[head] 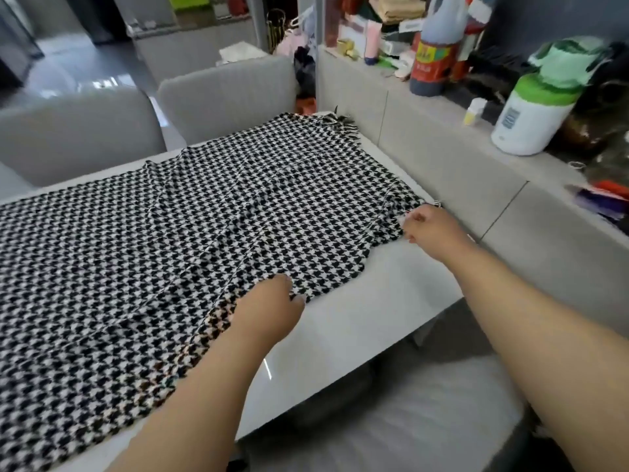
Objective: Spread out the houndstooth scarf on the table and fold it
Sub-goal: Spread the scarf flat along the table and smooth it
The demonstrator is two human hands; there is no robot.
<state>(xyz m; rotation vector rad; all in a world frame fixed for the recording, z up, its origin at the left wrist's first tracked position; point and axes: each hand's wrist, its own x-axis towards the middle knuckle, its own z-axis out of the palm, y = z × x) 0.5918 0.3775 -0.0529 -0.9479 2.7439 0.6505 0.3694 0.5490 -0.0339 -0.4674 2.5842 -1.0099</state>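
Note:
The black-and-white houndstooth scarf [177, 233] lies spread over most of the white table [367, 321], with a few ridges and a fringed end at the far right corner. My left hand [269, 311] rests on the scarf's near right edge, fingers curled onto the cloth. Farther right, my right hand [432, 229] pinches the scarf's right corner near the table's right edge. The corner there is slightly bunched.
Two grey chairs [224, 97] stand behind the table. A grey ledge [442, 158] on the right carries bottles, a white-and-green jar [534, 114] and clutter. A white cushioned seat [408, 430] sits below the table's near edge.

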